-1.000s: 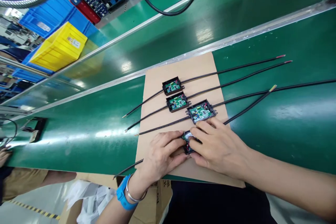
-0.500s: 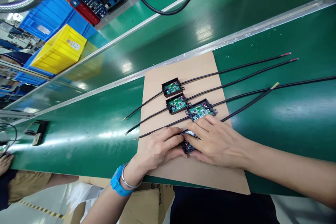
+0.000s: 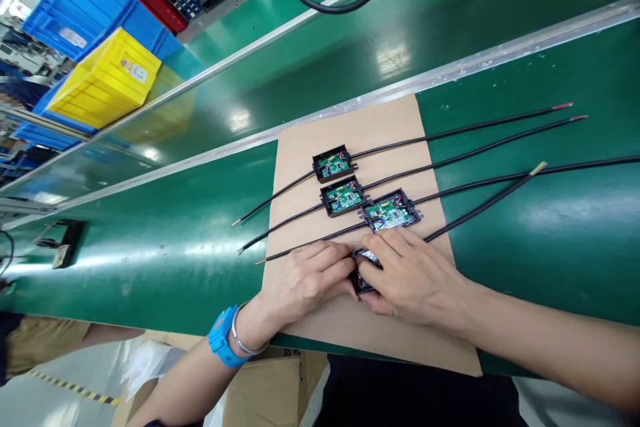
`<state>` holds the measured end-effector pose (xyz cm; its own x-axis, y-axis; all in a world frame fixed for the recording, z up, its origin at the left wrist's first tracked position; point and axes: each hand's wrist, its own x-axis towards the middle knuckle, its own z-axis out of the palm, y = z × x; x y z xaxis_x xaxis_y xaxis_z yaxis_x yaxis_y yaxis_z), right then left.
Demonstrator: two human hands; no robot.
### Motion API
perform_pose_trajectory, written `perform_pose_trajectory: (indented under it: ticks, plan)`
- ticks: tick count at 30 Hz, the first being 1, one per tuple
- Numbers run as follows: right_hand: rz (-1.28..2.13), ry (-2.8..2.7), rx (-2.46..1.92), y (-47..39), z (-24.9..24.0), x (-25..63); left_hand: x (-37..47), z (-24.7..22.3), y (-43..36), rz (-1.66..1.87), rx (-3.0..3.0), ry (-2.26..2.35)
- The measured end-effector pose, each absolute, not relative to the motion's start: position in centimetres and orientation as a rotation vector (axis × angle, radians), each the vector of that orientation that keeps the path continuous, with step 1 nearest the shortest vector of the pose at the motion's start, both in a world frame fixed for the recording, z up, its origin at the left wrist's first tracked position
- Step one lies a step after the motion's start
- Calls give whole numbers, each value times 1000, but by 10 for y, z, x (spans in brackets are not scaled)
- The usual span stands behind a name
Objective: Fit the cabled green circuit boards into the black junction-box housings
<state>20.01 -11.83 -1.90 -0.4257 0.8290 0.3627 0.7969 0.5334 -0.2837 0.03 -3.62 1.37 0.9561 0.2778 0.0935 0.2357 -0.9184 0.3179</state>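
Note:
Both hands close round a black box with a circuit board inside [image 3: 364,282] near the middle of a cardboard sheet. My left hand [image 3: 311,279] grips its left side, with thumb and fingers pressed to the edge. My right hand [image 3: 407,273] holds the right side, its fingers over the board and hiding much of it. Just behind lies another open black box [image 3: 391,211], close to my right fingers. Two more open boxes, one in the middle [image 3: 344,195] and one at the back [image 3: 333,163], show green boards. Black cables run out from their sides.
The cardboard sheet [image 3: 350,121] lies on a green work surface [image 3: 190,213]. A metal rail [image 3: 450,73] runs behind it. Yellow [image 3: 107,80] and blue bins [image 3: 80,10] stand at the upper left. A black cable [image 3: 340,8] hangs at the top. A small black device [image 3: 67,243] lies at left.
The view has shifted slightly, so the boxes and cardboard appear a little further right. Both hands stay on the same box, with small finger movements. The hand at the far left is out of view.

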Motion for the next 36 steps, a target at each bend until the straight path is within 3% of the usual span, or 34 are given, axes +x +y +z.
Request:
perform_pose_trajectory:
  ticks: [6,18,24,32,36]
  plan:
    - [366,-2254,-1302,-130,-11,222,-17,10,-42,298,2714,558]
    - [84,-2422,-1302,-138,-3,174,-13,-7,-68,538,2517,818]
    - [275,-2267,-1371,-141,3,205,-14,-6,-73,433,2500,890]
    - [206,-2287,-1440,-152,-12,256,-9,-3,-81,458,2473,842]
    - [78,-2167,-1463,-169,11,266,-2,26,-91,440,2151,866]
